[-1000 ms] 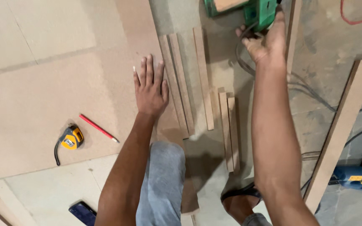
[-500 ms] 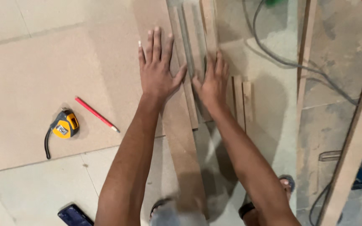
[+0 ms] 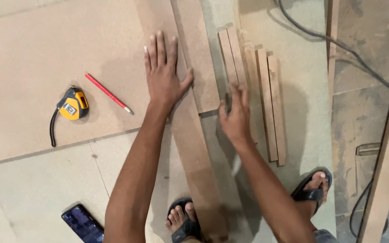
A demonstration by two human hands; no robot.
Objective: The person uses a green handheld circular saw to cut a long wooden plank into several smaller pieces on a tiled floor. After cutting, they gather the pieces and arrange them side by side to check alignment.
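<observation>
Left hand (image 3: 164,74) flat, fingers spread, pressing a large fibreboard sheet (image 3: 41,63) beside a long board strip (image 3: 194,135). Right hand (image 3: 236,114) blurred, fingers curled at the near end of thin wooden slats (image 3: 266,103); grip unclear. Pencil (image 3: 109,93), tape measure (image 3: 72,104) on sheet; phone (image 3: 83,223) cut off.

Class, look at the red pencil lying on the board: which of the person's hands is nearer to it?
Left. The left hand rests flat on the board just right of the red pencil. The right hand is farther right, at the narrow wood strips.
</observation>
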